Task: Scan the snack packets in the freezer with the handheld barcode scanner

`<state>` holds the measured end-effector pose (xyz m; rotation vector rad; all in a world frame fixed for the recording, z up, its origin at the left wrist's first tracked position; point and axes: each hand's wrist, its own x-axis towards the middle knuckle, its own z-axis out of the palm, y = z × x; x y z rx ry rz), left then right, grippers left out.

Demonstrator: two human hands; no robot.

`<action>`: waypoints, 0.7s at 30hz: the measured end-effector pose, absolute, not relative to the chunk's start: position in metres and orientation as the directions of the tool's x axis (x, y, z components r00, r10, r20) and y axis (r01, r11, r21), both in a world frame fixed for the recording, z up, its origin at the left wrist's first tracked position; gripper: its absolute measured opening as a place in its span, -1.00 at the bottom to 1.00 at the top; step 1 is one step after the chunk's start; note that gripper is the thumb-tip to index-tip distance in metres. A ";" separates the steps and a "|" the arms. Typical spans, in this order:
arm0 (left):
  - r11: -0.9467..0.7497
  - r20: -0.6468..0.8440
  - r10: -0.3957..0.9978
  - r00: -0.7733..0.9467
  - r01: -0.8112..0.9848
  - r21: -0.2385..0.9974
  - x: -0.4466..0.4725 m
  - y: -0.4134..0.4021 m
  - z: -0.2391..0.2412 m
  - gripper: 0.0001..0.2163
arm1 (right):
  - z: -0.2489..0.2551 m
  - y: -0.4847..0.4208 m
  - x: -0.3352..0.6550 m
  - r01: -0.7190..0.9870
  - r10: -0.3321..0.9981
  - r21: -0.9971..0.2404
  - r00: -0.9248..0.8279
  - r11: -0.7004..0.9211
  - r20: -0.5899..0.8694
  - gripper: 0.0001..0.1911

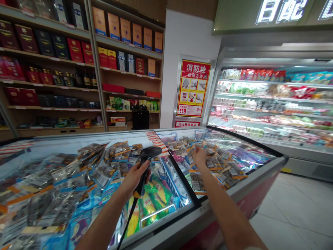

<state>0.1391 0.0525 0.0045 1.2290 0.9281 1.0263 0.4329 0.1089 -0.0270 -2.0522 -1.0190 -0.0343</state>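
My left hand (132, 178) is wrapped around the handle of a black barcode scanner (150, 151), its head pointing right and its cable hanging below. Stretched forward over the right part of the chest freezer, my right hand (199, 155) is at a spread of small clear packets (218, 165) with orange and blue edges. Its fingers are curled together, and what lies between them is hidden. Many similar packets (54, 205) are heaped on the left, beneath and beside my left forearm. Green and yellow bags (153, 198) show inside the freezer under the scanner.
The chest freezer's frame (179, 217) runs across the front, with sliding glass lids. Behind it stand wooden shelves (130, 74) of boxes and bottles. A red fire-hydrant sign (194, 88) hangs on the wall. An open chilled cabinet (267, 100) and tiled floor (291, 211) are at right.
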 end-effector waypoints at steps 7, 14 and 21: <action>0.056 -0.017 0.955 0.295 -0.125 0.991 0.141 0.051 0.003 -0.66 | -0.043 0.138 0.392 0.341 0.587 -0.904 0.687 0.259 0.427 -0.82; 0.055 -0.012 0.941 0.338 -0.116 0.992 0.141 0.049 0.004 -0.66 | -0.064 0.153 0.359 -0.022 0.743 -0.881 0.548 0.473 0.385 -0.78; 0.060 -0.017 0.936 0.352 -0.113 0.992 0.142 0.044 0.008 -0.65 | -0.064 0.151 0.352 -0.105 0.756 -0.880 0.565 0.464 0.331 -0.77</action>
